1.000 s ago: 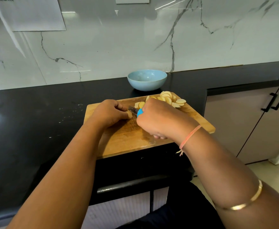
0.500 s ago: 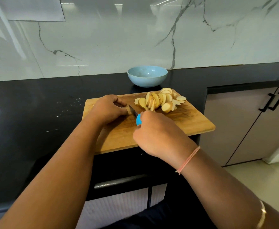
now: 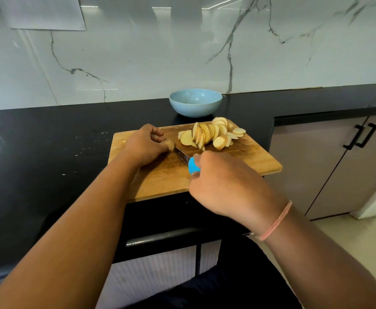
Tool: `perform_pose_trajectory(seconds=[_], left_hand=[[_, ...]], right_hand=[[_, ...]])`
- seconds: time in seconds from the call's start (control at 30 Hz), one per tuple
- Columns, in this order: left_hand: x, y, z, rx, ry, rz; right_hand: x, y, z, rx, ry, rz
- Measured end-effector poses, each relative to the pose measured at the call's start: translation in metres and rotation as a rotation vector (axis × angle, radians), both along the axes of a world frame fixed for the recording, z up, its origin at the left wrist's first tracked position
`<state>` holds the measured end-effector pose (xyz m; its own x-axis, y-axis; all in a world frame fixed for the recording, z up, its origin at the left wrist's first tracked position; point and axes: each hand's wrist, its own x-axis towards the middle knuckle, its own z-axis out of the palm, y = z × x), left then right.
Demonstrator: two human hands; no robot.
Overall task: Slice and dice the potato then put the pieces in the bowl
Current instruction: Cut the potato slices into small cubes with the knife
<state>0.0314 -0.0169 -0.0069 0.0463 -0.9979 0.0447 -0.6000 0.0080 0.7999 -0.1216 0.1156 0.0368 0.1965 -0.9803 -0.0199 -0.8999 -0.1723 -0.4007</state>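
Note:
A wooden cutting board (image 3: 256,161) lies on the black counter. Several round potato slices (image 3: 209,136) are heaped at its far right. My left hand (image 3: 143,144) pinches a small brown potato end (image 3: 170,144) against the board. My right hand (image 3: 225,186) grips the blue handle of a knife (image 3: 192,166); its blade (image 3: 181,154) points toward the potato end, tip at my left fingers. A light blue bowl (image 3: 195,105) stands behind the board near the wall, with nothing visible inside.
The black counter (image 3: 48,163) runs left and right, with white specks left of the board. A marble wall rises behind. Beige cabinet doors with black handles (image 3: 361,136) sit at the right. A black bar handle (image 3: 164,238) runs below the counter edge.
My right hand has drawn back toward me with the knife, uncovering the slice pile. My left hand stays on the potato end. The camera view shifted slightly.

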Motion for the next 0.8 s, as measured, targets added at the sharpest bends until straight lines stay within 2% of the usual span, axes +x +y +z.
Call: perform_pose_trajectory(seconds=[0.4,0.8], left_hand=[[0.000,0.005,-0.008,-0.123,-0.129,0.029],[0.000,0.003,-0.010,-0.154,-0.120,0.032]], right_hand=[[0.008,-0.024,-0.013,-0.049,-0.121,-0.082],[0.013,-0.022,-0.012,0.012,-0.071,-0.090]])
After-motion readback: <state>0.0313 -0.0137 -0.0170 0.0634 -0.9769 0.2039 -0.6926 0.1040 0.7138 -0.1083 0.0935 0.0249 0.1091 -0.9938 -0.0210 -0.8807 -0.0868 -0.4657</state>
